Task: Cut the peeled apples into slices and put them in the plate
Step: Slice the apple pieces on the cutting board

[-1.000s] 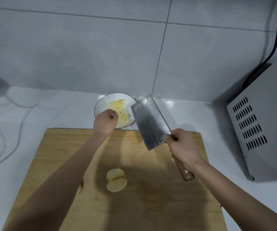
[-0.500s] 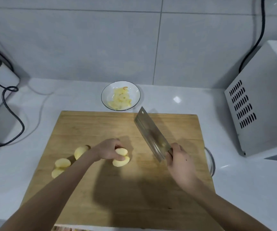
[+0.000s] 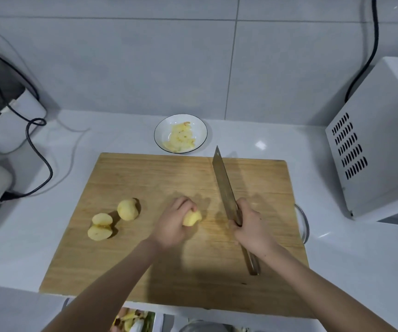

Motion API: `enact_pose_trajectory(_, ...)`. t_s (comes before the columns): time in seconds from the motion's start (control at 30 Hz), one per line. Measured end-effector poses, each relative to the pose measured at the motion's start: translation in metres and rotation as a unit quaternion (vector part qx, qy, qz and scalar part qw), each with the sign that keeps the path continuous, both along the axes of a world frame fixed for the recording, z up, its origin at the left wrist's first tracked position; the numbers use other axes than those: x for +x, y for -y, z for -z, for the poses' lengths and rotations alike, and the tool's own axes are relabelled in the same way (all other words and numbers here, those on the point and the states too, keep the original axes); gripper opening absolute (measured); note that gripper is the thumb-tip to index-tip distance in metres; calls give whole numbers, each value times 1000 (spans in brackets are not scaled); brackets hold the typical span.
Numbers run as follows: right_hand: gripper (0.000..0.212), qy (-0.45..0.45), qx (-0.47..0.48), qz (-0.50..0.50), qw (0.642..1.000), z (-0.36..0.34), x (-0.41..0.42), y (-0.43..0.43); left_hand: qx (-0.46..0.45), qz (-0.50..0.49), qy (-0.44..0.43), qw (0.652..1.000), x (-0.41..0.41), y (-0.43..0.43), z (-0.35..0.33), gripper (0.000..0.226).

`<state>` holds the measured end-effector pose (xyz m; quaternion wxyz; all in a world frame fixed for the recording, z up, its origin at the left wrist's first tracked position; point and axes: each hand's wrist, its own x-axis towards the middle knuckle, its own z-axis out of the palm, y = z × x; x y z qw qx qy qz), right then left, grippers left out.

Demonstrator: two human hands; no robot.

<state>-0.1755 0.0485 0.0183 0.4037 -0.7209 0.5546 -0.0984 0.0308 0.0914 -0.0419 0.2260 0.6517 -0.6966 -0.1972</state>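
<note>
1. at board (image 3: 157, 176) centre: apple piece (image 3: 193, 218) gripped by left hand (image 3: 172, 224), fingers curled over it.
2. at its 3 o'clock, apart: cleaver (image 3: 222, 183), blade running 12-to-6, clenched in right hand (image 3: 250, 227).
3. plate (image 3: 164, 127): 12 o'clock, off the board.

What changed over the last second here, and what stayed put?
The left hand came back from the white black-rimmed plate to the wooden cutting board and now grips the peeled yellow apple piece. The right hand turned the steel cleaver from flat and raised to edge-down, right of that piece. The slices in the plate and the other apple pieces at the board's left stayed put.
</note>
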Motion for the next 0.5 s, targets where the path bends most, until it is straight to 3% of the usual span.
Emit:
enact_pose_trajectory(0.1, 28, -5, 14, -6, 1000, 0, 2, 0, 27, 26, 15, 999, 6, -15, 5, 35)
enact_pose_trajectory(0.17, 29, -8, 18, 2, 1000, 1, 3, 1, 35, -11, -8, 999, 16, -20, -1, 38)
enact_pose_trajectory(0.2, 29, -12, 16, 7, 1000, 2, 3, 2, 5, -53, 14, 998, 22, -21, -2, 42)
enact_pose_trajectory(0.27, 30, -16, 5, 13, 1000, 3, 2, 1, -35, -183, 140, 972, 39, -18, -4, 50)
enact_pose_trajectory(0.33, 32, -23, -11, 12, 1000, 6, 4, -1, 87, -302, 239, 919, 58, -15, -13, 52)
enact_pose_trajectory(0.4, 34, -42, -31, 6, 999, 8, 6, -2, 217, -333, 259, 880, 71, -12, -15, 54)
enact_pose_trajectory(0.5, 35, -59, -45, 1, 997, 8, 8, -4, 248, -313, 246, 883, 82, -4, -14, 47)
